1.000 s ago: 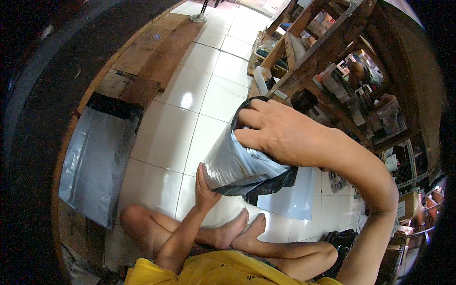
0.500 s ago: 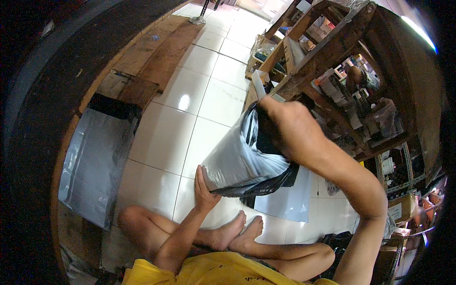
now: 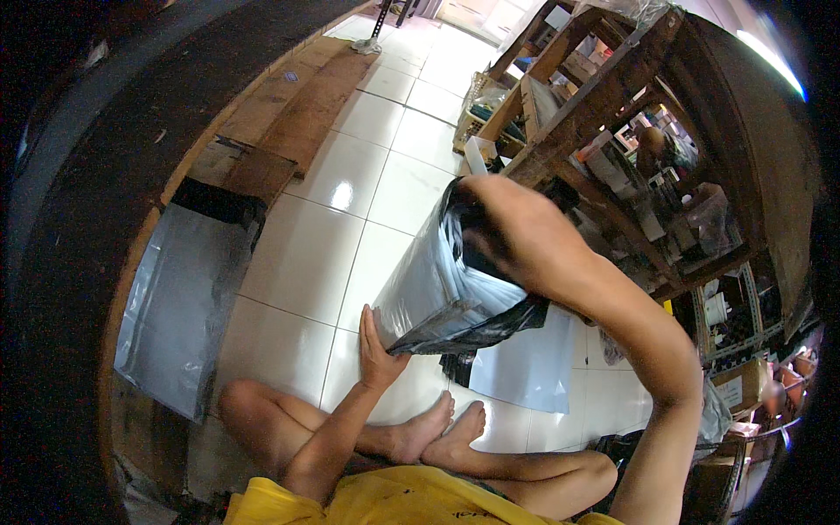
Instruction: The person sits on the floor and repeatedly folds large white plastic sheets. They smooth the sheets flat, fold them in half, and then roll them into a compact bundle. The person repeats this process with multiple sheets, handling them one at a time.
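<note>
I sit cross-legged on a white tiled floor. My left hand presses its palm against the lower end of a grey plastic mailer bag with a black inside. My right hand grips the bag's upper end, fingers curled over its black opening edge. The bag stands tilted between both hands, above my feet. What lies inside the bag is hidden.
A flat grey mailer lies on the tiles under the held bag. A stack of grey mailers rests at my left beside wooden boards. A wooden shelf frame crowded with goods stands at the right.
My right hand has moved up from the bag's side to its upper end, and the bag has been tipped more upright. My left hand stays at the lower end.
</note>
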Available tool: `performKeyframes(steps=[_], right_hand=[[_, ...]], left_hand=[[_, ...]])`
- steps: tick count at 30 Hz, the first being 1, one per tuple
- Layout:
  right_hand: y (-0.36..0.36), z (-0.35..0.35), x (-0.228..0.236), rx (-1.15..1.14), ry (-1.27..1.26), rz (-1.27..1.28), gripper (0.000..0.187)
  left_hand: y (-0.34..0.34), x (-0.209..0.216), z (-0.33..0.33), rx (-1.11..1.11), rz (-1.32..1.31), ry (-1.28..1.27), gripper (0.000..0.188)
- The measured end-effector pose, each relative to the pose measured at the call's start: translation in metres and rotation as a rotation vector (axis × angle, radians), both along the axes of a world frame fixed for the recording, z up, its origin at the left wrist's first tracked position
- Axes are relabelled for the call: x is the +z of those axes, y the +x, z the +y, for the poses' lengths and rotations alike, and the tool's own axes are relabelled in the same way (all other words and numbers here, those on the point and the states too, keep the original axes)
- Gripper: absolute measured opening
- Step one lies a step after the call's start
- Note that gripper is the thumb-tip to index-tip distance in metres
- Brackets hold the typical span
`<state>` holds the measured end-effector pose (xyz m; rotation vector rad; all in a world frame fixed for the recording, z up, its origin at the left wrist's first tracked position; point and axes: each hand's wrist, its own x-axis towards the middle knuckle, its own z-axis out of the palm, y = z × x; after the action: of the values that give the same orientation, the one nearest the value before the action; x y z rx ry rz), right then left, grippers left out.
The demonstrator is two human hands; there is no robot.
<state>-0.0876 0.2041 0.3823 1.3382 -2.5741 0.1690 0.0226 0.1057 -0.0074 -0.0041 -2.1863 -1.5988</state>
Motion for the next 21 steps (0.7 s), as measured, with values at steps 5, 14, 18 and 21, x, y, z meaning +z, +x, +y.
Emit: performKeyframes(steps=[5,14,18,21], right_hand=[[0.011,-0.005,0.015,-0.065,-0.090,-0.071,0.037],[-0.001,-0.004,0.011,0.148,-0.137,-0.082,0.039],[-0.006,-0.003,0.012,0.165,-0.119,-0.094,0.036],[-0.006,-0.001,0.012,0.176,-0.128,-0.089,0.034]], left_hand=[[0.004,-0.003,-0.004,-0.015,-0.030,-0.008,0.124],[0.005,0.000,-0.007,-0.044,-0.057,-0.007,0.126],[0.005,0.000,-0.006,-0.044,-0.048,0.009,0.127],[0.004,-0.001,-0.005,-0.042,-0.040,0.015,0.127]])
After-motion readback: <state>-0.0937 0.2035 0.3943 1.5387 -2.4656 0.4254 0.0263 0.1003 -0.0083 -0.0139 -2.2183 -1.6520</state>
